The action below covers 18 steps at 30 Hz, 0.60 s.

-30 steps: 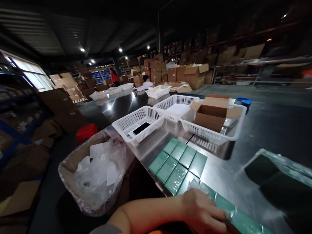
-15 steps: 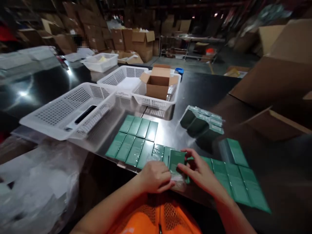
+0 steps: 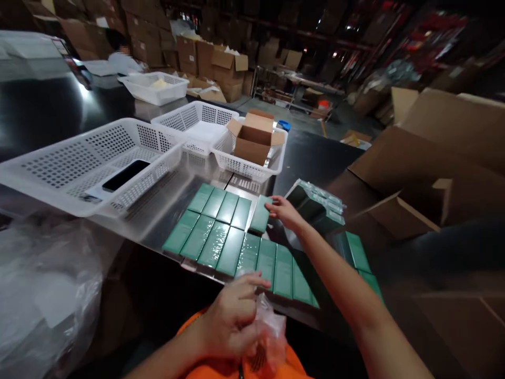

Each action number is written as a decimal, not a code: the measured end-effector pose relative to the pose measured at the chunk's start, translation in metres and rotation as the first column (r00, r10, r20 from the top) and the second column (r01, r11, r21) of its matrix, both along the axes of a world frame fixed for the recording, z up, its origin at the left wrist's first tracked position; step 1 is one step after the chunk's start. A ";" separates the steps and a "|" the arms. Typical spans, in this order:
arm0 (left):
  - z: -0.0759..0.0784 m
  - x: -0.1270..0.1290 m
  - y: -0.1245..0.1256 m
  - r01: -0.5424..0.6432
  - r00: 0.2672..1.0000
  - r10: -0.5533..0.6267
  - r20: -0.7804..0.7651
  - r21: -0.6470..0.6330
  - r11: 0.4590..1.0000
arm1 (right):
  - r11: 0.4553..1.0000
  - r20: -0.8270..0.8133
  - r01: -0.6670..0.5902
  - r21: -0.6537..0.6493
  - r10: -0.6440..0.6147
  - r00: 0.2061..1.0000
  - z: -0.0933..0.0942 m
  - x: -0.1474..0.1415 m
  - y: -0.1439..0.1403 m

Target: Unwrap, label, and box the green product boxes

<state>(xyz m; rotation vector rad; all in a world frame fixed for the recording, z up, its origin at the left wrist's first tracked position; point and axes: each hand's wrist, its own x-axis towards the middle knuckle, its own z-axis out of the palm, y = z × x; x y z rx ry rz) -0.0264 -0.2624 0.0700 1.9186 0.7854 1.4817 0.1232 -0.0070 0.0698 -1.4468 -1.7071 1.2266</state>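
The right hand [image 3: 285, 211] grasps a green box [image 3: 260, 215] beside the far box row [image 3: 228, 207]; near left hand [image 3: 232, 310] clutches crumpled clear plastic [image 3: 272, 322].

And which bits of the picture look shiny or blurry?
Head view, middle: glare speckles some green boxes; head view, upper left: a bright reflection shines on the dark tabletop; head view, upper right: the far shelves look dim and blurry.

No text, number or sign legible; pale label [image 3: 102, 22] on background carton [image 3: 89, 39] unreadable (small, blurred).
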 end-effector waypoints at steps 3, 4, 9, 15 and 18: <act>-0.010 -0.007 -0.015 -0.006 0.978 0.050 0.205 -0.213 0.977 | 0.995 0.200 -0.040 0.089 0.022 0.979 -0.019 -0.015 -0.004; -0.014 -0.010 -0.020 -0.018 0.964 0.091 0.251 -0.281 0.960 | 0.990 0.266 -0.054 0.131 0.017 0.964 -0.022 -0.017 -0.008; -0.039 -0.029 -0.042 -0.077 0.930 0.234 0.283 -0.472 0.878 | 0.914 0.491 -0.079 0.399 -0.140 0.860 0.002 -0.004 -0.010; -0.033 -0.016 -0.032 -0.139 0.927 0.328 0.179 -0.650 0.747 | 0.823 0.702 -0.171 0.541 -0.331 0.631 0.056 0.027 0.018; -0.031 -0.002 -0.020 -0.179 0.949 0.303 0.085 -0.648 0.740 | 0.833 0.693 -0.186 0.521 -0.286 0.662 0.068 0.035 0.020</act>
